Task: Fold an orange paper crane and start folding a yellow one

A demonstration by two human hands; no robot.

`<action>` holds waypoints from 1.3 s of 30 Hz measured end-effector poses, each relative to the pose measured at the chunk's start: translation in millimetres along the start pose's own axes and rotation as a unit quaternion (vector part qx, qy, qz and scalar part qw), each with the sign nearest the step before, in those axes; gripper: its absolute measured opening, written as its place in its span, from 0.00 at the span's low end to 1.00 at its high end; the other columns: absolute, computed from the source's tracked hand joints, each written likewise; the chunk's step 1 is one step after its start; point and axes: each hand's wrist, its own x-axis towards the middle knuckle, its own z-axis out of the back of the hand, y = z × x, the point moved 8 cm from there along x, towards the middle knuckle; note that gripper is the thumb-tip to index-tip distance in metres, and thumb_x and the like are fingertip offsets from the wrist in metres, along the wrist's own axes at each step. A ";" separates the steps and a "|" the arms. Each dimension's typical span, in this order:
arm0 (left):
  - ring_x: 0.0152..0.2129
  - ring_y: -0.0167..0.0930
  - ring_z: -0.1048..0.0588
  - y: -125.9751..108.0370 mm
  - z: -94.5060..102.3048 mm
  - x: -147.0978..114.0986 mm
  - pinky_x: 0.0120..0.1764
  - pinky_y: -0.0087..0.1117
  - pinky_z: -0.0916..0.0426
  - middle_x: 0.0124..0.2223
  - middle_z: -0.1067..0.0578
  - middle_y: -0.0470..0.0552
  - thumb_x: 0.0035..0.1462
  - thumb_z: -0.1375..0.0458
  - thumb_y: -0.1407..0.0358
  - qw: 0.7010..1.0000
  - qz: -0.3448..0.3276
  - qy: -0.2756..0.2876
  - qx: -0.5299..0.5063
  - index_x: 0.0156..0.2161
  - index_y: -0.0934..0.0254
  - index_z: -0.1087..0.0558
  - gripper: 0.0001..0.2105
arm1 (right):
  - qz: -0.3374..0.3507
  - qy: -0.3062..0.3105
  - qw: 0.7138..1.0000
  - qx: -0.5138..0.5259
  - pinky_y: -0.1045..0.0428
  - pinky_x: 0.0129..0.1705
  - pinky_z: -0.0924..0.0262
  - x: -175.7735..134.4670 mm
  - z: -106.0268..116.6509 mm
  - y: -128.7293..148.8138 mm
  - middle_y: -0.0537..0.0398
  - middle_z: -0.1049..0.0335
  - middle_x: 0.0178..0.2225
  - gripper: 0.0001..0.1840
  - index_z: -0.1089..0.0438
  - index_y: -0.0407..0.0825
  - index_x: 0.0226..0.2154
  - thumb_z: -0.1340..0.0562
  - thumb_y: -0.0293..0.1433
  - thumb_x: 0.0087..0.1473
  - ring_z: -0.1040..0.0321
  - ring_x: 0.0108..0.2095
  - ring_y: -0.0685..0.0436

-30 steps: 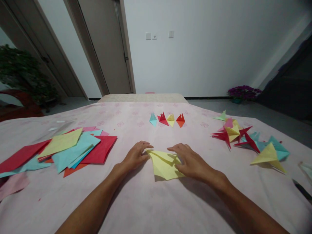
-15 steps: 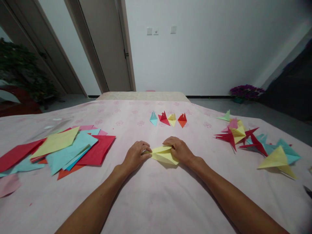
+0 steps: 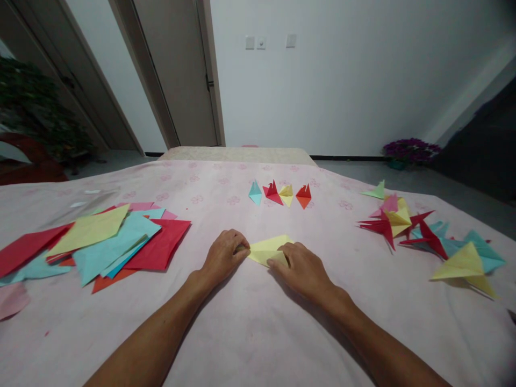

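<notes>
A folded yellow origami paper (image 3: pixel 267 246) lies between my hands at the middle of the table. My left hand (image 3: pixel 226 251) pinches its narrow left end between thumb and fingertips. My right hand (image 3: pixel 301 269) grips the near right part, thumb and fingers closed on a layer of the paper; the paper's right end is partly hidden behind that hand. Beyond them stand small folded cranes in a row: a light blue one (image 3: pixel 255 193), a red one (image 3: pixel 273 193), a yellow one (image 3: pixel 286 195) and an orange-red one (image 3: pixel 303 196).
Coloured paper sheets (image 3: pixel 139 236) lie in a loose pile on the left. Several larger folded paper pieces (image 3: pixel 463 263) are heaped on the right, with a pale green one (image 3: pixel 377 190) behind. A pink-patterned cloth (image 3: pixel 242 333) covers the table.
My right hand has shifted from the paper's far right edge to its near side, gripping a layer there. My left hand keeps its pinch. The view has tilted slightly.
</notes>
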 end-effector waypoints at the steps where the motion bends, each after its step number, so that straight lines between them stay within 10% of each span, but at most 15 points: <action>1: 0.40 0.35 0.30 0.2 0.0 0.1 0.45 0.36 0.35 0.40 0.26 0.50 0.57 0.41 0.69 1.000 0.003 0.000 0.002 0.36 0.60 0.26 0.03 | -0.016 -0.004 1.000 0.002 0.50 0.35 0.49 0.1 -2.8 -3.2 0.52 0.26 0.35 0.15 0.31 0.50 0.29 0.43 0.41 0.60 0.34 0.38 0.42; 19: 0.39 0.36 0.31 12.7 8.1 -6.5 0.44 0.36 0.36 0.41 0.29 0.52 0.62 0.47 0.67 0.993 0.051 -0.011 0.102 0.37 0.61 0.28 0.05 | -0.105 0.007 0.994 0.010 0.52 0.29 0.57 -4.3 0.6 -34.0 0.55 0.29 0.34 0.10 0.34 0.51 0.30 0.36 0.40 0.50 0.36 0.34 0.44; 24: 0.37 0.33 0.29 4.2 7.0 -6.6 0.39 0.32 0.36 0.38 0.27 0.50 0.65 0.51 0.63 0.995 0.056 0.007 0.079 0.36 0.61 0.29 0.09 | -0.037 -0.022 0.996 0.082 0.52 0.35 0.48 1.5 4.0 -25.4 0.55 0.27 0.33 0.01 0.32 0.51 0.29 0.39 0.29 0.49 0.34 0.36 0.44; 31: 0.39 0.36 0.26 -16.1 4.4 3.3 0.38 0.33 0.37 0.41 0.24 0.51 0.58 0.41 0.53 0.993 0.057 0.001 0.102 0.44 0.59 0.27 0.14 | 0.193 -0.067 0.966 0.160 0.45 0.54 0.46 3.9 16.7 -12.2 0.56 0.23 0.41 0.17 0.31 0.51 0.29 0.47 0.17 0.40 0.32 0.51 0.43; 39: 0.32 0.32 0.25 -4.1 -5.2 8.1 0.33 0.30 0.38 0.36 0.22 0.48 0.58 0.45 0.64 0.993 0.113 0.005 0.029 0.39 0.60 0.24 0.07 | 0.183 -0.022 0.948 0.260 0.48 0.52 0.42 2.9 14.8 -9.6 0.57 0.23 0.34 0.16 0.31 0.51 0.23 0.48 0.16 0.37 0.29 0.44 0.44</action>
